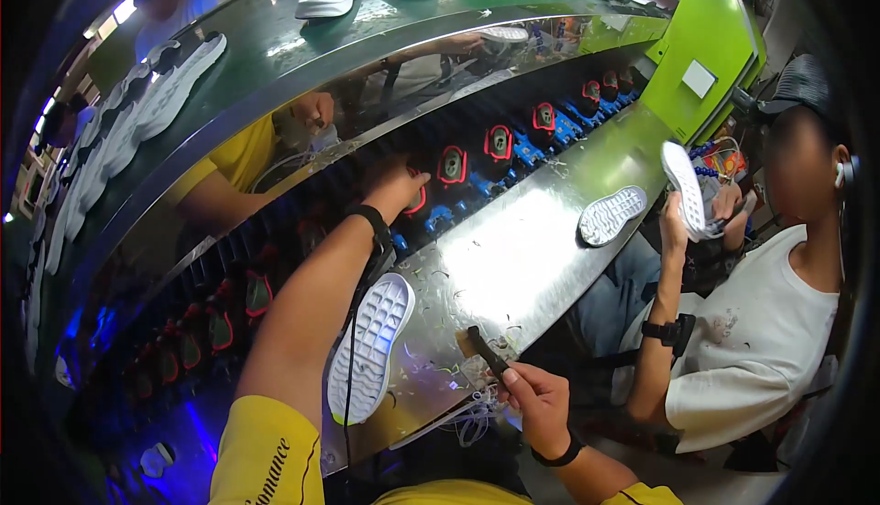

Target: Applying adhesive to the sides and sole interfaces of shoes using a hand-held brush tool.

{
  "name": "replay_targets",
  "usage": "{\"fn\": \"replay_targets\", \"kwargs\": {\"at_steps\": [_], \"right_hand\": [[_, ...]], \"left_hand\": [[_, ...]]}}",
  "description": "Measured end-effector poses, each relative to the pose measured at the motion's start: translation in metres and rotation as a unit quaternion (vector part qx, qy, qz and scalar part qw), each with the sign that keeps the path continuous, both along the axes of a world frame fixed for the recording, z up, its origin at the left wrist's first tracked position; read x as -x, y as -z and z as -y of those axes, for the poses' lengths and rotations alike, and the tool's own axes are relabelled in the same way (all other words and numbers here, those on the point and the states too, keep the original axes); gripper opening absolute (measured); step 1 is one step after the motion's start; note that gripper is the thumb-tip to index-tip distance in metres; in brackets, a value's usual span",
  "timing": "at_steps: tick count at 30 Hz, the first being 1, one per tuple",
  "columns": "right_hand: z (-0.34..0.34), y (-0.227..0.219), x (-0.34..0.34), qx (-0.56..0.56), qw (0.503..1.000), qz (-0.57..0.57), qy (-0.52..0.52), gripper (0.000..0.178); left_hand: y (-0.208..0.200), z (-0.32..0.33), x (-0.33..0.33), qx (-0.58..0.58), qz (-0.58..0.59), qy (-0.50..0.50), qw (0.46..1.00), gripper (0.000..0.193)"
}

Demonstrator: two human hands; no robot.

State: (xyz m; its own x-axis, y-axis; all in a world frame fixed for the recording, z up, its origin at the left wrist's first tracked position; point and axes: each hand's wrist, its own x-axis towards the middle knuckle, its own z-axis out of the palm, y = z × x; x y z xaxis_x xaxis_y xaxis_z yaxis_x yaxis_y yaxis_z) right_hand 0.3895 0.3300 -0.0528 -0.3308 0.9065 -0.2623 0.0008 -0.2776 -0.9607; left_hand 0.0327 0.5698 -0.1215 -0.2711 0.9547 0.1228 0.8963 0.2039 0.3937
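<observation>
My left hand (396, 184) reaches to the row of fittings under the machine's metal panel. Its fingers look curled beside a red-rimmed fitting (417, 199), whose contact with them is partly hidden. Held by the handle in my right hand (541, 409) is a small brush (486, 354), its bristles over the near part of the metal bench. Under my left forearm lies a white shoe sole (371, 349), tread side up, with a yellow-green tip. A dark cable runs down across it.
Another white sole (612, 215) lies farther along the metal bench (495, 267). A seated co-worker (742, 322) at right holds a white sole (683, 180). More soles rest on the green conveyor (247, 24). Blue clamps (529, 149) line the machine; scraps litter the bench.
</observation>
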Motion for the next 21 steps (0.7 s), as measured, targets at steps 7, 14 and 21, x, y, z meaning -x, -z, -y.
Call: {"fn": "replay_targets", "kwargs": {"at_steps": [7,14,21], "right_hand": [[0.007,0.01,-0.001,-0.039,0.999,0.008,0.003,0.024],[0.033,-0.007,0.01,-0.051,0.998,-0.016,-0.023,0.019],[0.073,-0.021,0.032,-0.03,0.993,-0.008,-0.11,0.019]], "left_hand": [[-0.058,0.057,0.014,-0.023,-0.087,-0.053,0.995,0.034],[-0.022,0.158,0.118,0.115,0.057,-0.07,0.989,0.056],[-0.106,0.339,0.055,-0.066,0.704,-0.118,0.697,0.038]]}}
